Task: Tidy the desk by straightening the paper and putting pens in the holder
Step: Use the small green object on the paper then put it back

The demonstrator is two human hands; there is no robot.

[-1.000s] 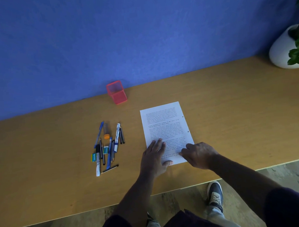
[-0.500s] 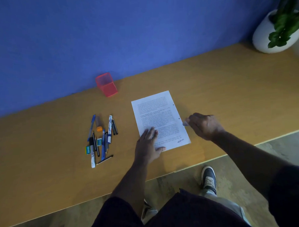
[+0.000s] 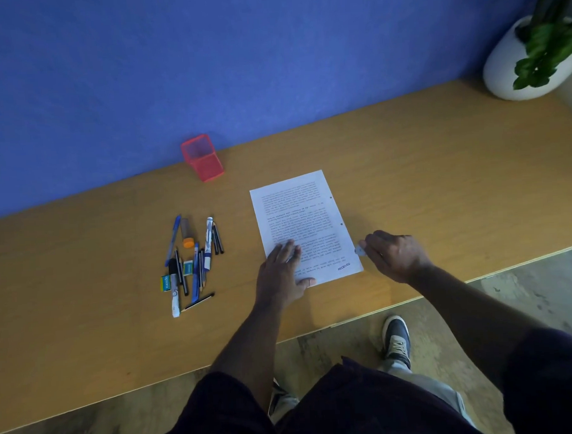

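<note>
Head view: paper (image 3: pixel 299 221) sits right of the pen pile (image 3: pixel 190 262), still skewed to the desk (image 3: pixel 439 164) edge. Left hand (image 3: pixel 282 276) stays flat on its near corner, fingers straight. Right hand (image 3: pixel 394 254) has slid off to the paper's right edge, fingers curled, pinching it. Straightening ongoing; red holder (image 3: pixel 202 158) beyond the pens, empty.

Holder (image 3: pixel 202 158) red mesh — wall (image 3: pixel 206 63) blue. Desk (image 3: pixel 423 165) yellow-brown wood grain. Paper (image 3: pixel 302 216) white, black print — pot (image 3: pixel 514 65) white, leaves (image 3: pixel 546 48) green.
</note>
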